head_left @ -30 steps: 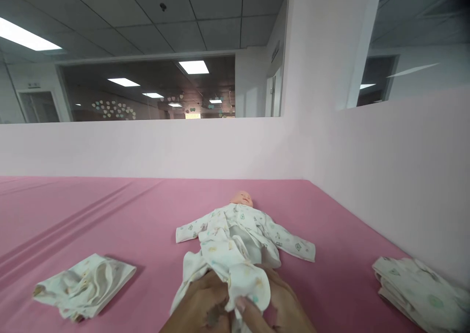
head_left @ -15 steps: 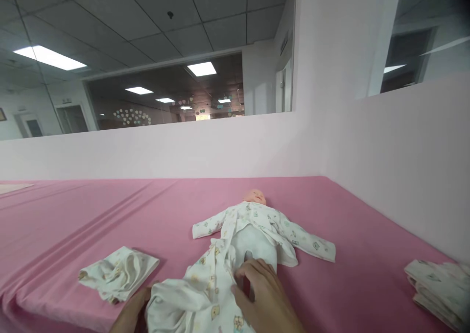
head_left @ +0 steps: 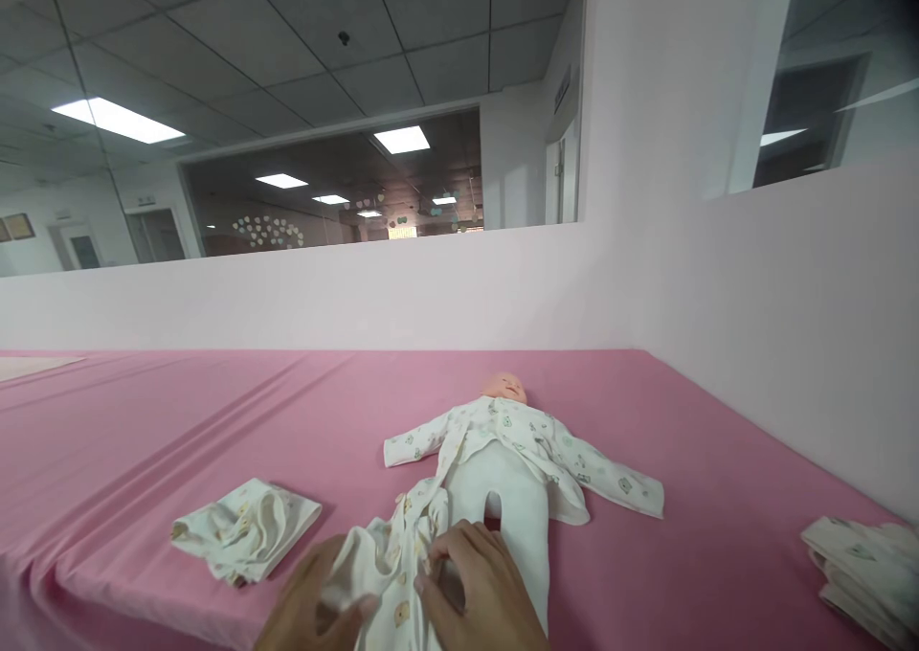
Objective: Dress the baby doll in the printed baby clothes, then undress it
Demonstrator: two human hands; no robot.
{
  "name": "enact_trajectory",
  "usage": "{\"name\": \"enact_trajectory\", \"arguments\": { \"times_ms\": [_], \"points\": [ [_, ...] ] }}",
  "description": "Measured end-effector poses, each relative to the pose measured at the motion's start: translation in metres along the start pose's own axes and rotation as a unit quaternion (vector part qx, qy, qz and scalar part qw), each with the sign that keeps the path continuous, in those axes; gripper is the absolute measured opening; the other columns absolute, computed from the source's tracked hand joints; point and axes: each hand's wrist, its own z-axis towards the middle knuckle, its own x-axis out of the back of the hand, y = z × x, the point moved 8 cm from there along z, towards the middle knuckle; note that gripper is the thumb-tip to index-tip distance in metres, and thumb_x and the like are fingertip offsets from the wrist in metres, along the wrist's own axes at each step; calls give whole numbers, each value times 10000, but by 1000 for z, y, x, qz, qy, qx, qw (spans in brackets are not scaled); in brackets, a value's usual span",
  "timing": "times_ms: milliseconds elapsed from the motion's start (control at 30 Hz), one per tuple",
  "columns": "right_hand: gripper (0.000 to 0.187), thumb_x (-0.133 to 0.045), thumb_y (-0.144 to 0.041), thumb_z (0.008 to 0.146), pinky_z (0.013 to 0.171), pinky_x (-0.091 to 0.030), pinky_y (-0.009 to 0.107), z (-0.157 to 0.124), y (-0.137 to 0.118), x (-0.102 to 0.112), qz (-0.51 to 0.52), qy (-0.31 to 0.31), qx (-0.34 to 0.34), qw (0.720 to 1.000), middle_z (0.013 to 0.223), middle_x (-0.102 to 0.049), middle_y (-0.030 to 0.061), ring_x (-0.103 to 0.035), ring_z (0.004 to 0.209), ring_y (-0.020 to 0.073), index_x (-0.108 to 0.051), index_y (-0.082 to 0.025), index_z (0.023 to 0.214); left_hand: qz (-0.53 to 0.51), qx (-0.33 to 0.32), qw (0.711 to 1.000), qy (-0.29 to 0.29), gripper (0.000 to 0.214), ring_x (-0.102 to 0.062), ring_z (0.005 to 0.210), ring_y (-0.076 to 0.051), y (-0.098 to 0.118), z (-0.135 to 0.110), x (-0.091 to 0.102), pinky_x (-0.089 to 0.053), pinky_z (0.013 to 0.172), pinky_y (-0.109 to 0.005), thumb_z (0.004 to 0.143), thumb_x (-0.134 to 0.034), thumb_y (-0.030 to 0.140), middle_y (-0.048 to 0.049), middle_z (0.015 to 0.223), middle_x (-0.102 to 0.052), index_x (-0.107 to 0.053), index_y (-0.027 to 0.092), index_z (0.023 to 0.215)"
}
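Note:
A baby doll [head_left: 504,386] lies on its back, in a white printed baby jacket [head_left: 474,431] and plain white pants [head_left: 524,527]. Over one side of the pants and toward me spreads a second baby garment [head_left: 402,565], cream with small bear prints. My left hand [head_left: 312,598] is closed on the bunched left side of this garment. On its right edge, beside the doll's legs, my right hand [head_left: 481,574] pinches the cloth between thumb and fingers. My wrists run out of the bottom of the view.
Folded printed cloth [head_left: 248,527] lies to the left, and another folded stack [head_left: 865,570] at the far right. Pink sheeting [head_left: 215,431] covers the surface, creased at left. A white wall [head_left: 359,297] with windows stands behind and along the right.
My left hand has come up and right onto the garment. The garment has shifted left, baring more of the pants, and my right hand has moved slightly left with its edge.

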Motion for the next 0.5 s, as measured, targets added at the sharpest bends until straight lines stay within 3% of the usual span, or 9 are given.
{"name": "enact_trajectory", "arguments": {
  "times_ms": [100,233,333,433,500],
  "points": [
    [95,-581,-121,752,792,-373,341,0,1,-1,1,0,3,1000,825,-635,0,-560,833,208,-559,-205,793,179,-88,980,-23,482,-539,1190,-322,32,6,-15,-440,991,-448,722,-649,381,-78,1252,-627,-633,253,1187],
    [104,-576,-113,748,812,-387,336,-1,4,3,24,-4,-6,1000,855,-630,7,-564,865,208,-566,-207,793,223,-164,960,-39,185,-626,926,-256,68,13,-19,-471,833,-372,806,-531,283,-57,947,-687,-685,245,900],
    [88,-553,-127,770,836,-401,329,-1,4,10,48,-2,-25,999,870,-619,10,-566,893,203,-554,-211,794,121,-163,979,14,251,-586,694,-192,90,17,3,-448,648,-283,864,-486,402,-19,734,-624,-611,217,748],
    [78,-523,-198,823,872,-414,328,2,0,23,85,5,-61,995,943,-617,24,-566,956,206,-564,-225,883,-90,-55,992,74,322,-492,537,-136,94,24,34,-406,516,-227,805,-561,517,37,588,-521,-546,212,703],
    [156,-521,-261,841,915,-412,337,6,-6,34,113,6,-87,990,1033,-612,34,-552,1036,215,-575,-239,985,-260,30,962,73,340,-466,500,-122,93,25,43,-411,478,-220,714,-651,520,53,547,-487,-522,209,667]
  ]
}}
